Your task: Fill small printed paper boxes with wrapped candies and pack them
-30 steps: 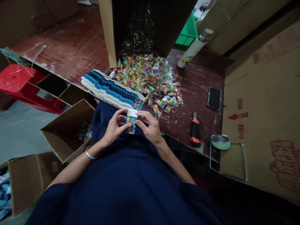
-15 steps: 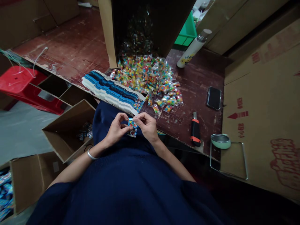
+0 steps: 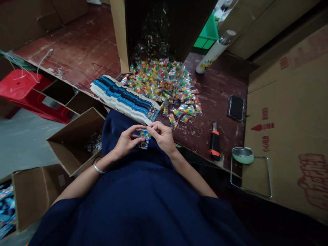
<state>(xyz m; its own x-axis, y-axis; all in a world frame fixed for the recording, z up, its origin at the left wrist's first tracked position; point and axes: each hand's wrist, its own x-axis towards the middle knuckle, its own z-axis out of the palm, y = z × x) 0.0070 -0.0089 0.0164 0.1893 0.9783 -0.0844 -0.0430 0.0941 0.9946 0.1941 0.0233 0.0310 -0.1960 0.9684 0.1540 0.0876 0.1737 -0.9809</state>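
Just in front of the table edge, above my lap, I hold a small blue printed candy packet [image 3: 145, 136] upright between both hands. My left hand [image 3: 128, 139] pinches its left side with thumb and fingers. At the packet's top right corner, my right hand [image 3: 163, 136] is closed on the edge. Right beyond my hands lies a long overlapping row of flat blue-and-white packets [image 3: 123, 98]. Behind that row spreads a heap of clear sachets of colourful candies [image 3: 159, 80], spilling from a dark open carton [image 3: 122, 41].
Right of the heap are a white bottle [image 3: 214, 53], a phone [image 3: 235, 107] and an orange-black box cutter [image 3: 214, 143]. A green bowl [image 3: 243, 155] sits in a wire holder by a large carton [image 3: 284, 136]. Left are open cartons [image 3: 74, 140] and a red stool [image 3: 23, 85].
The fingers of my left hand have straightened slightly along the packet's top edge. Both hands stay on the packet in nearly the same place. The view has shifted a little.
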